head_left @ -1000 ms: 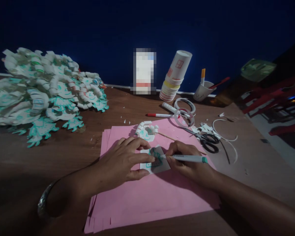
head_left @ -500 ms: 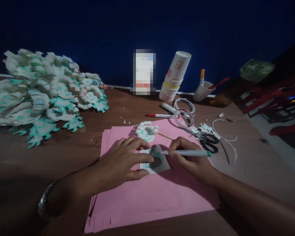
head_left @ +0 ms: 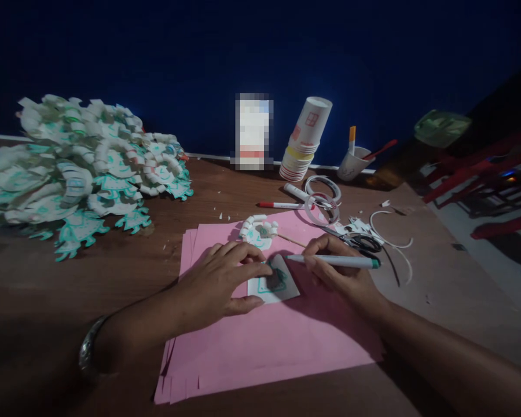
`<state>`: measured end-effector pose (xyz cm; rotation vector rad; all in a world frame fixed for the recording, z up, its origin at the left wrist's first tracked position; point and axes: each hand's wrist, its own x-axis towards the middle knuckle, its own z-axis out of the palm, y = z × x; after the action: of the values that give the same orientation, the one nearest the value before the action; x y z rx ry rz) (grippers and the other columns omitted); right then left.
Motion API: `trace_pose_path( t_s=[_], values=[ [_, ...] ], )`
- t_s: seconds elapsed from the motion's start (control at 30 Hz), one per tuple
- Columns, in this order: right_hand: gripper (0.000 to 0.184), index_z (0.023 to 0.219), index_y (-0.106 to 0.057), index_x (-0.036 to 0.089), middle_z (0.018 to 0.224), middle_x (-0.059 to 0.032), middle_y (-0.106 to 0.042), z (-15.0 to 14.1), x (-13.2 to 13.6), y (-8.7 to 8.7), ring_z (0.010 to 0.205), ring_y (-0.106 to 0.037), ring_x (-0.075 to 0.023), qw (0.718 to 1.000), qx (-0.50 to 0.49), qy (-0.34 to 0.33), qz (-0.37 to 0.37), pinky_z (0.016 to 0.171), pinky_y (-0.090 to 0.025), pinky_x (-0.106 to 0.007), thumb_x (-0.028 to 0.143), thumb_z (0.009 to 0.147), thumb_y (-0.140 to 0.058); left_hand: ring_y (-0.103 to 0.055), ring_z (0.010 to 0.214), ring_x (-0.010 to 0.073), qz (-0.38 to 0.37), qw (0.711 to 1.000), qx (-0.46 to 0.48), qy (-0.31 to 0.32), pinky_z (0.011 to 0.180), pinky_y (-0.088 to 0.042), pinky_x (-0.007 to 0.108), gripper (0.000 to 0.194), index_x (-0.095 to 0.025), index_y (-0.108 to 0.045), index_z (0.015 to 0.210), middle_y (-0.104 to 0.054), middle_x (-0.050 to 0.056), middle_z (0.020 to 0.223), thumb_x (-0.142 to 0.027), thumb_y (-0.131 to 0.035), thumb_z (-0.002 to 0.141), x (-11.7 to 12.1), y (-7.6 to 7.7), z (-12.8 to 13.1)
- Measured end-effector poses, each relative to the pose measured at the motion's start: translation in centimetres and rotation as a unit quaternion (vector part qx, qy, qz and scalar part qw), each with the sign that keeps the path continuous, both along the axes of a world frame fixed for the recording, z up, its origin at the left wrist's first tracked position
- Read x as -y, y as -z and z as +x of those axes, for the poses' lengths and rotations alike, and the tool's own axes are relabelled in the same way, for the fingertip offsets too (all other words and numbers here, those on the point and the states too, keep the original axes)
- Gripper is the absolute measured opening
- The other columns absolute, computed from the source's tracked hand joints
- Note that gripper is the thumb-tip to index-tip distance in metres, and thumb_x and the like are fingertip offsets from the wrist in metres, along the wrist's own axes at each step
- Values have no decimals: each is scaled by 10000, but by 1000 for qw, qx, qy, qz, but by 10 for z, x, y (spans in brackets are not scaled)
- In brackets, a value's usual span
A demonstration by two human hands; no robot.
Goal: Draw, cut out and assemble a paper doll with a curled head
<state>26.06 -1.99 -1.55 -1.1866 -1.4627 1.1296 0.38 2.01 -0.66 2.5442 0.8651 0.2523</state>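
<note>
Left hand (head_left: 219, 278) presses flat on a small white card (head_left: 274, 282), fingers spread, pinning it to the pink paper (head_left: 269, 341) on the desk (head_left: 113, 272). Right hand (head_left: 345, 272) grips a green marker (head_left: 336, 261), fingers clenched round it, tip at the card's upper edge. Green outline partly drawn. One finished cutout (head_left: 257, 231) lies just beyond; a big pile of cutouts (head_left: 78, 174) sits far left.

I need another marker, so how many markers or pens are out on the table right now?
3: a green-capped marker in the right hand, a red-capped marker and a white marker near the tape rolls. The cup may hold more.
</note>
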Motion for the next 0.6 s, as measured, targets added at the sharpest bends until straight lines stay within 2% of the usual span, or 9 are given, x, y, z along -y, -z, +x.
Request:
trace_pose_path(
  t_s=[0.13,0.3,0.43,0.6],
  values=[
    [269,837,-578,187,600,35,-515,-2,1,0,476,-415,-83,1000,12,10,5,415,-321,-193,435,900,-662,-499,1186,259,-11,1000,8,0,976,-365,415,496,-326,-541,1315,-553,25,1288,-350,-702,847,-1,0,1],
    [274,836,-569,186,598,39,-514,-4,2,1,465,-410,-79,1000,-5,0,8,406,-315,-188,437,905,-653,-495,1193,264,-6,1000,3,3,967,-370,427,505,-327,-539,1322,-548,26,1299,-383,-698,845,-3,0,1],
    [275,816,-563,181,614,26,-548,-12,10,-8,489,-453,-93,999,31,-22,18,434,-354,-200,430,918,-621,-497,1189,268,6,1000,10,0,954,-389,425,507,-312,-548,1325,-545,40,1295,-412,-681,846,-3,3,0],
    [101,872,-606,174,751,-18,-632,-27,19,-22,613,-539,-121,982,158,-27,100,530,-424,-217,270,895,-626,-484,1211,289,13,1000,14,2,945,-401,436,634,-310,-530,1350,-526,46,1333,-198,-679,744,-3,6,-1]
  ],
)
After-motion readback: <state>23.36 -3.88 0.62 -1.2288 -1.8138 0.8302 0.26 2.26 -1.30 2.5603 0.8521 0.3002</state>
